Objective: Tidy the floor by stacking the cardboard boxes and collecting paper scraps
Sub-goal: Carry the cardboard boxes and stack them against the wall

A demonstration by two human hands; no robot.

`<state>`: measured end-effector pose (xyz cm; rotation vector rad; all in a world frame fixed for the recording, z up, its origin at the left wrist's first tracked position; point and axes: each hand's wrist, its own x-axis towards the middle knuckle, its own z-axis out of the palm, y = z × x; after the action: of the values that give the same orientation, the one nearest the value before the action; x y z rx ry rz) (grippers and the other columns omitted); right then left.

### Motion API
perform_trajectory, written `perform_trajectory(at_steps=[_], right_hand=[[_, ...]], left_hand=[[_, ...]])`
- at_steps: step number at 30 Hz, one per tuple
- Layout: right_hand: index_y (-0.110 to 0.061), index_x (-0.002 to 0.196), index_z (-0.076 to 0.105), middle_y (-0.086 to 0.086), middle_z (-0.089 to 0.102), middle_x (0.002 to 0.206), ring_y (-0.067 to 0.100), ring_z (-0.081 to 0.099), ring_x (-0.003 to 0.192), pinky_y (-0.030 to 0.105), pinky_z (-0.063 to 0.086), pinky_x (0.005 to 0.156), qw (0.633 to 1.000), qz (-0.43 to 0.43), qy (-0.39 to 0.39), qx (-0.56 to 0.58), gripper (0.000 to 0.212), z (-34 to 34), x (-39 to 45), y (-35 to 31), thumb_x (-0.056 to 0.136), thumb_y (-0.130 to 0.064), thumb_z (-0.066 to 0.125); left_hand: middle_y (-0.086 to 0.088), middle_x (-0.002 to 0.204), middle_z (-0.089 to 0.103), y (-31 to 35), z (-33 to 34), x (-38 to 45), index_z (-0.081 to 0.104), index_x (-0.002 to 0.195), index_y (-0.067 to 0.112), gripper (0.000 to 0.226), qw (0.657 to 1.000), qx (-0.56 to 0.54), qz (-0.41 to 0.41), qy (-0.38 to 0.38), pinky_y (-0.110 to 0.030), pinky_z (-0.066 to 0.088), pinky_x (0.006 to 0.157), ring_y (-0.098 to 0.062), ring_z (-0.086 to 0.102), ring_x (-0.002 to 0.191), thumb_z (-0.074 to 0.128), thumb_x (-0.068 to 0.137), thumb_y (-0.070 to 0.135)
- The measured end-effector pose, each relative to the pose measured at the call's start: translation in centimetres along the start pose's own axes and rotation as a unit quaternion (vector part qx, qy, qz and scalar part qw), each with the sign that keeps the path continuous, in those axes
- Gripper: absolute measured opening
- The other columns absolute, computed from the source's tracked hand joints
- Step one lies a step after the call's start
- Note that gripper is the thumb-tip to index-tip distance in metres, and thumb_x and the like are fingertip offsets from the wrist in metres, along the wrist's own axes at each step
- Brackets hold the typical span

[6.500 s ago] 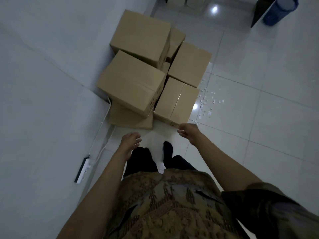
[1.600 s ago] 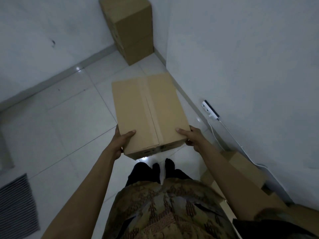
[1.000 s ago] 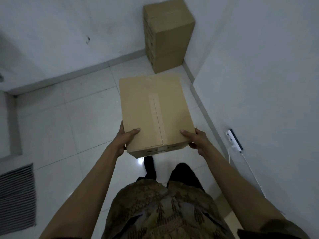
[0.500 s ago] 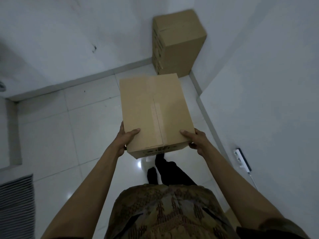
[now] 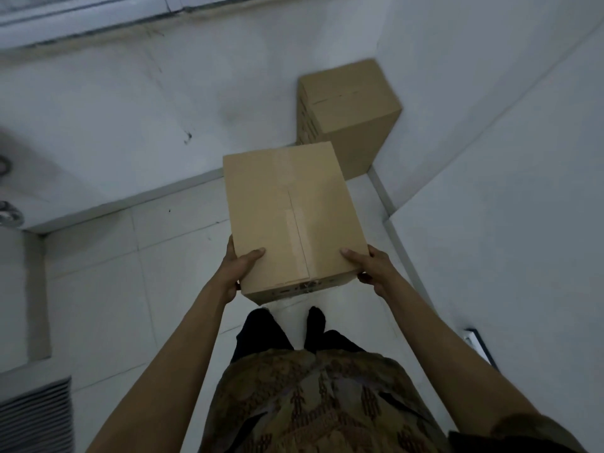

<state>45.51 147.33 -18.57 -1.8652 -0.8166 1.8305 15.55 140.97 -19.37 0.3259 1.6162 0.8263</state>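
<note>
Far left, low: a ribbed floor mat (image 5: 34, 416) at the frame's bottom corner on the white tiled floor (image 5: 98, 289). Left edge higher up, some round metal fitting, partly cut off, can't tell what it is.

Left hand (image 5: 238, 268) grasps the near left corner of the carried cardboard box (image 5: 294, 217), thumb lying on the top face, other fingers wrapped down the side and under. Box is held off the floor in front of the person, roughly level, top flaps closed with a strip of clear tape along the seam. Dark feet visible on the tiles just below the box's near edge, patterned brown shirt at bottom centre.

Right hand (image 5: 372, 268) grasps the near right corner the same way, thumb on top, fingers curled under the edge.

Beyond the carried box, further right: a tall stack of cardboard boxes (image 5: 349, 109) standing in the room corner, against both walls, top flaps shut. Carried box overlaps its lower part in view; not touching as far as visible.

Far right, low: a white power strip (image 5: 478, 346) against the right wall, partly hidden by the right forearm.
</note>
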Motion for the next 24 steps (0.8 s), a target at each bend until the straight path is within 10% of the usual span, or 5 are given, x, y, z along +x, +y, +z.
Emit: perform_trajectory(at_steps=[8, 24], right_hand=[[-0.017, 0.111, 0.069, 0.005, 0.07, 0.097, 0.025, 0.055, 0.081, 0.037, 0.036, 0.068, 1.0, -0.012, 0.025, 0.012, 0.042, 4.9, 4.5, -5.4, 0.076, -0.032, 0.085], [-0.025, 0.106, 0.065, 0.0, 0.068, 0.102, 0.02, 0.059, 0.093, 0.036, 0.049, 0.079, 0.976, -0.076, 0.14, 0.149, 0.027, 14.0, 8.1, -17.0, 0.082, -0.03, 0.079]], left_hand=[[0.006, 0.131, 0.057, 7.0, -3.0, 7.1, 0.033, 0.143, 0.039, 0.078, 0.999, 0.012, 0.011, -0.029, -0.047, 0.051, 0.093, -0.021, 0.059, 0.113, 0.079, 0.081, 0.033], [0.005, 0.135, 0.052, 28.0, -5.8, 19.0, 0.023, 0.15, 0.037, 0.089, 0.968, 0.127, 0.131, -0.172, -0.03, 0.052, 0.075, -0.015, 0.057, 0.109, 0.079, 0.081, 0.03]])
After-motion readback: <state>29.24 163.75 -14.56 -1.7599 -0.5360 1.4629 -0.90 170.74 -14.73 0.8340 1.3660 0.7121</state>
